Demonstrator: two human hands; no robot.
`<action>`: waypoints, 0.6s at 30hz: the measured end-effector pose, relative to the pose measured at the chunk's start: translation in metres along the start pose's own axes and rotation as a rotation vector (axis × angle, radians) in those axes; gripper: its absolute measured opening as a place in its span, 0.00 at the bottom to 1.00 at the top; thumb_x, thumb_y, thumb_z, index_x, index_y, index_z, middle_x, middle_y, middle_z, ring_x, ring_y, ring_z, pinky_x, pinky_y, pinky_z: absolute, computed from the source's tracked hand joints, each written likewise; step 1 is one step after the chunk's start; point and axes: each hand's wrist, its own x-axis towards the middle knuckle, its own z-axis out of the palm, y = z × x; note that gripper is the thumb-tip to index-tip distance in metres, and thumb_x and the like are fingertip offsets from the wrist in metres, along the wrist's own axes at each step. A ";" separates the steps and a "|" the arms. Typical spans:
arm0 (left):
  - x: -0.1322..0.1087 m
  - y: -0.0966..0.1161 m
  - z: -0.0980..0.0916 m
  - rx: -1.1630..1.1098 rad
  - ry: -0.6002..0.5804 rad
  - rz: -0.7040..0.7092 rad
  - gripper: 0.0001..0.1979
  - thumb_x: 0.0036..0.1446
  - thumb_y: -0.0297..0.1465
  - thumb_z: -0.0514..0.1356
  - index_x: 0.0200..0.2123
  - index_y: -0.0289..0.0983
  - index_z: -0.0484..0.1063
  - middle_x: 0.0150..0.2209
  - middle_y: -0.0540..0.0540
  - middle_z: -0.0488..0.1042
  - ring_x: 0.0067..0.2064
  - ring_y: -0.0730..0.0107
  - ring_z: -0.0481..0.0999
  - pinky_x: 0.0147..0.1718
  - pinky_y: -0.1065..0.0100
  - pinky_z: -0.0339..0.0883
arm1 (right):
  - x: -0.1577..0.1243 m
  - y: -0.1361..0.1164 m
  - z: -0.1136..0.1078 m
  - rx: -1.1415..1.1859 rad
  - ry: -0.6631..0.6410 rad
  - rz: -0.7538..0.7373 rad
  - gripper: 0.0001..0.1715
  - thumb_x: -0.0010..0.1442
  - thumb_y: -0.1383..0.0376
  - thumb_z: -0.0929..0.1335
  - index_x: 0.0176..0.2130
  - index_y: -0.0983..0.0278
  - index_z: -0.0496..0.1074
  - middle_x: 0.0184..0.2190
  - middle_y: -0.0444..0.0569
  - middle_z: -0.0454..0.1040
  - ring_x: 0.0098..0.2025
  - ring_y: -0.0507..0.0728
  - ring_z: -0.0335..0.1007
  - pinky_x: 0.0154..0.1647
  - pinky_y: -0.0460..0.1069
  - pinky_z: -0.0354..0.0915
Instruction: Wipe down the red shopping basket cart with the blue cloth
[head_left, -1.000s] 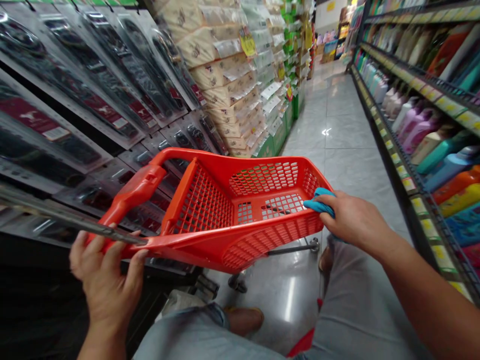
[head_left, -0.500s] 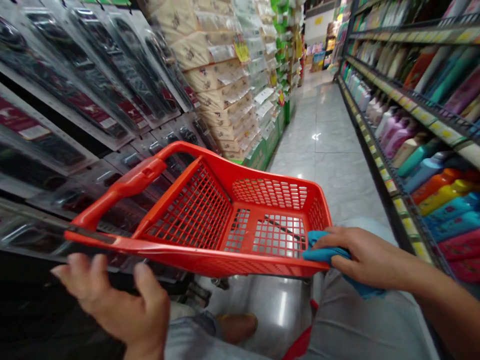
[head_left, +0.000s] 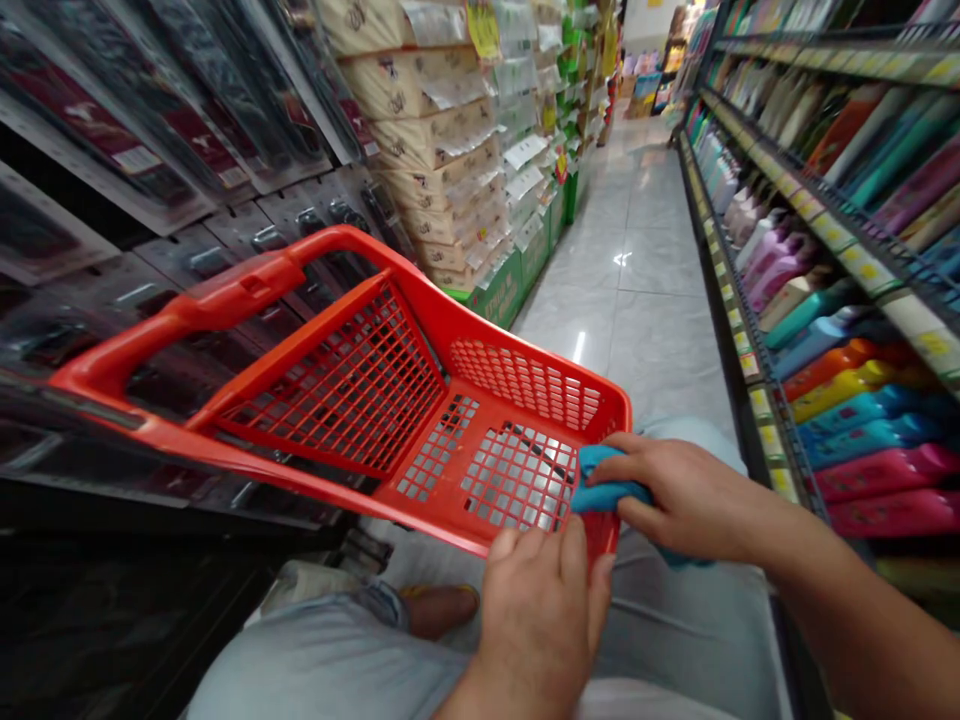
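A red plastic shopping cart (head_left: pixel 439 460) stands tilted across my view, its handle to the left and its basket bare inside. My right hand (head_left: pixel 675 490) is closed around a blue cloth (head_left: pixel 607 490), pressing it over the cart's rim at the right end. Close by, my left hand (head_left: pixel 536 600) is closed over the near rim, with its fingers curled onto the edge and the thumb toward the corner. The lower part of the cloth hangs outside the basket, partly hidden behind my right hand.
Hanging blister packs (head_left: pixel 172 120) line the left side. Stacked tissue packs (head_left: pixel 435 150) stand beyond the cart. Shelves of colourful bottles (head_left: pixel 862 400) run along the right. A tiled aisle (head_left: pixel 637 240) stretches ahead. My legs (head_left: pixel 322 650) are below the cart.
My left hand has moved from open beside the handle to gripping the near rim. The cart has turned and shifted left. My right hand stays at the end rim with the cloth.
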 end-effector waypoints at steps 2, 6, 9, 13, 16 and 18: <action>0.001 0.001 0.002 0.017 -0.038 0.012 0.13 0.60 0.42 0.64 0.29 0.39 0.71 0.23 0.51 0.72 0.28 0.63 0.72 0.31 0.58 0.61 | 0.005 0.007 -0.004 0.002 -0.017 0.024 0.14 0.61 0.66 0.64 0.39 0.59 0.80 0.39 0.47 0.76 0.36 0.53 0.72 0.38 0.47 0.64; -0.004 0.004 0.011 -0.006 0.002 0.111 0.19 0.55 0.43 0.69 0.22 0.40 0.67 0.21 0.52 0.68 0.28 0.66 0.69 0.30 0.60 0.58 | 0.002 0.007 -0.008 0.009 -0.053 0.046 0.13 0.61 0.66 0.65 0.38 0.60 0.80 0.37 0.48 0.76 0.37 0.54 0.73 0.38 0.48 0.64; -0.014 0.003 0.011 -0.025 0.046 0.212 0.20 0.54 0.41 0.69 0.20 0.40 0.64 0.20 0.53 0.64 0.28 0.69 0.67 0.28 0.61 0.55 | -0.009 0.001 -0.011 0.044 -0.112 0.045 0.13 0.61 0.65 0.65 0.37 0.59 0.80 0.36 0.48 0.77 0.36 0.54 0.73 0.38 0.48 0.64; -0.028 -0.001 0.002 -0.058 0.059 0.292 0.19 0.57 0.41 0.67 0.21 0.39 0.65 0.20 0.53 0.64 0.27 0.70 0.66 0.28 0.62 0.54 | -0.021 -0.007 -0.012 0.085 -0.194 0.021 0.13 0.61 0.65 0.65 0.36 0.58 0.80 0.34 0.48 0.78 0.35 0.55 0.73 0.37 0.48 0.64; -0.034 -0.009 -0.006 -0.077 0.040 0.322 0.18 0.59 0.40 0.65 0.22 0.39 0.66 0.20 0.54 0.65 0.26 0.72 0.64 0.27 0.63 0.53 | -0.024 -0.015 -0.011 0.088 -0.260 0.020 0.12 0.60 0.66 0.66 0.35 0.57 0.80 0.33 0.46 0.78 0.35 0.55 0.73 0.36 0.48 0.62; -0.035 -0.017 -0.012 -0.108 0.034 0.345 0.18 0.61 0.39 0.64 0.22 0.39 0.66 0.20 0.54 0.64 0.25 0.72 0.63 0.27 0.63 0.52 | -0.024 -0.021 -0.010 0.090 -0.297 0.011 0.13 0.60 0.67 0.65 0.37 0.57 0.80 0.33 0.45 0.78 0.35 0.54 0.74 0.36 0.48 0.61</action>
